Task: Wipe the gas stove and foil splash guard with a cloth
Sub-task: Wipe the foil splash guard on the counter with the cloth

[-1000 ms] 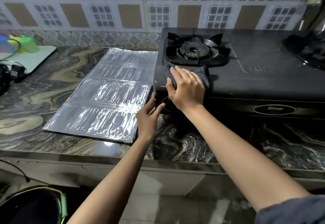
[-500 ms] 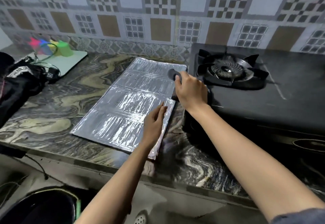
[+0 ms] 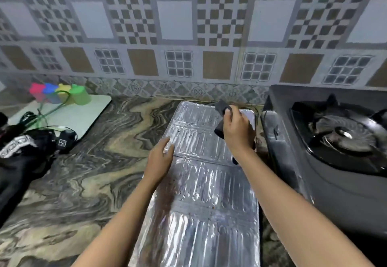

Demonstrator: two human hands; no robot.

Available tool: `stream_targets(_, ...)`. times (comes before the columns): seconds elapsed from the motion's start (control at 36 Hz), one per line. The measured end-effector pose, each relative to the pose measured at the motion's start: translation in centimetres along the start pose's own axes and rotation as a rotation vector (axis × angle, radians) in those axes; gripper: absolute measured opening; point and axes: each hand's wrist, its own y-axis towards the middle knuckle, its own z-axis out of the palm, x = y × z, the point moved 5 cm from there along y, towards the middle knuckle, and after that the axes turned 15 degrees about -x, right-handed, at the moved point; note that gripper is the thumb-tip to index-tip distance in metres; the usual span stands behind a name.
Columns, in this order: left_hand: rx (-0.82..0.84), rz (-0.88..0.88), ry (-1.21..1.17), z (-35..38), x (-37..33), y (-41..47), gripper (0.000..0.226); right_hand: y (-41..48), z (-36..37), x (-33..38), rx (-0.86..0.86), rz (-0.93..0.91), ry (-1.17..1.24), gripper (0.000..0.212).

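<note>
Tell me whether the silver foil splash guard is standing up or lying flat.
Lying flat: the silver foil splash guard rests spread on the marbled countertop, left hand pressing its edge.

Patterned tile wall (image 3: pixel 176 23) of checkered, brown and white squares rises behind the marbled stone countertop (image 3: pixel 94 174).

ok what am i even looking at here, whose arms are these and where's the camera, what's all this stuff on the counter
There is no machine here. A person wears a wide-angle camera on their head, so you look down along their own two bare arms. The right hand grips a dark cloth above the far end of a shiny foil splash guard, which lies flat on the marbled counter. The left hand rests on the foil's left edge, seemingly steadying it. A black gas stove sits to the right. At the far left are coloured cups, a pale board and dark cables.
</note>
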Motion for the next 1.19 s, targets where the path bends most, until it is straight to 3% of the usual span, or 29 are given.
stream_targets(0.17, 0.107, 0.101, 0.125, 2.3, 3.6, 5.3, 0.045, 2.2, 5.0, -3.9, -0.012, 0.157, -0.082, 0.036)
stream_targets(0.42, 0.277, 0.218, 0.336, 5.8, 5.9, 6.5, 0.061, 3.1, 7.9, -7.1, 0.011, 0.209, -0.221, 0.037)
stream_targets(0.86, 0.167, 0.137, 0.368, 3.5, 6.5, 3.5, 0.067, 4.0, 11.6, -6.4, 0.055, 0.122, -0.183, 0.036)
stream_targets(1.11, 0.225, 0.174, 0.446, 3.1, 8.4, 6.2, 0.104, 6.7, 12.2, -8.0, -0.031, 0.162, -0.154, 0.039)
stream_targets(1.19, 0.250, 0.214, 0.475, 3.7, 8.8, 6.0, 0.102, 6.9, 12.7, -8.9, -0.010, 0.176, -0.232, 0.038)
